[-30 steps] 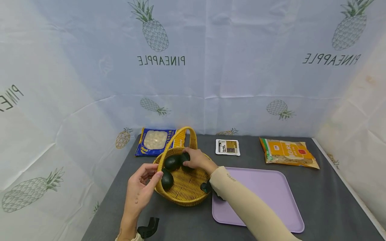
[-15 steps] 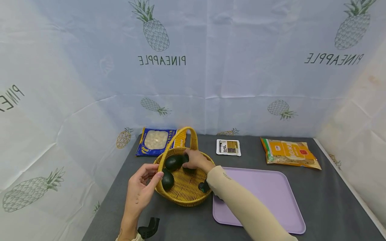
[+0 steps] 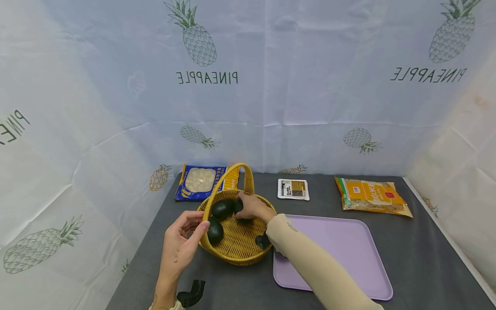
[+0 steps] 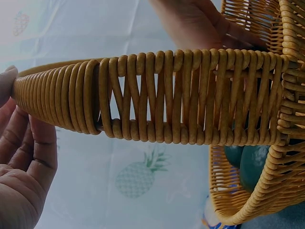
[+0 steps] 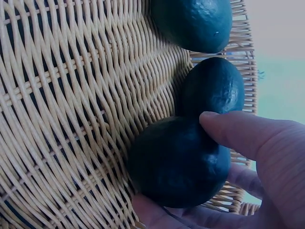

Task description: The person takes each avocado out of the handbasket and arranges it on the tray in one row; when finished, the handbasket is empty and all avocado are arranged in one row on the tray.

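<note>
A yellow wicker basket (image 3: 240, 260) with a tall arched handle holds three dark green avocados. My left hand (image 3: 181, 241) pinches the near left part of the basket's handle (image 4: 190, 95) between thumb and fingers. Inside the basket, my right hand (image 3: 253, 206) grips one avocado (image 5: 178, 162) at the back right, thumb on one side and fingers round the other. A second avocado (image 3: 222, 209) lies just left of it. The third avocado (image 3: 215, 231) rests at the basket's left wall, close to my left fingertips.
A lilac tray (image 3: 364, 258) lies right of the basket, partly under my right forearm. Along the back are a blue food packet (image 3: 199, 180), a small white-edged packet (image 3: 293, 189) and an orange packet (image 3: 373, 197). Printed cloth walls (image 3: 310, 86) surround the dark table (image 3: 232, 288).
My right hand has shifted very slightly right with the avocado in its grip, still inside the basket. The left hand stays on the handle.
</note>
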`<action>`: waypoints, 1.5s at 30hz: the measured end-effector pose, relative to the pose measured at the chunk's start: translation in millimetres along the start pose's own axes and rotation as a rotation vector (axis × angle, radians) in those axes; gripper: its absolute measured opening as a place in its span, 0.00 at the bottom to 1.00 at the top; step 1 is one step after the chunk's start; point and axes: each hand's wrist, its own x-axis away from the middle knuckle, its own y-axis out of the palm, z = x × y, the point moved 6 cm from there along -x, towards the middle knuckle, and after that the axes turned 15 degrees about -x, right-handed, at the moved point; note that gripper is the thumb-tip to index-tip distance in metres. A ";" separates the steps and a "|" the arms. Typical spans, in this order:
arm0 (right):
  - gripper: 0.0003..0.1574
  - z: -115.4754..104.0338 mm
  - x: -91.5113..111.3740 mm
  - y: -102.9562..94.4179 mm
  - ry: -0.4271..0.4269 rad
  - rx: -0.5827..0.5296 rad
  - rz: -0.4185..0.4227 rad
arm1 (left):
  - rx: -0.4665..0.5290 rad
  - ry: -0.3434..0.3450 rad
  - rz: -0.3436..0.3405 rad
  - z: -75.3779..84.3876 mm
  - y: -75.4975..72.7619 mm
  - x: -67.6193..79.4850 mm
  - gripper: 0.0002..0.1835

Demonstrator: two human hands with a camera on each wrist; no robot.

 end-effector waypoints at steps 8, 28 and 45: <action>0.34 0.2 4.5 -1.5 0.020 0.017 -0.029 | 0.003 0.007 0.001 0.6 0.2 0.5 0.10; 0.36 -0.3 28.9 -19.1 -0.091 -0.069 -0.010 | 0.008 -0.005 0.005 -0.1 0.4 0.6 0.10; 0.35 1.0 74.2 -52.5 -0.136 -0.274 0.055 | 0.007 -0.021 0.002 -0.5 0.6 1.5 0.10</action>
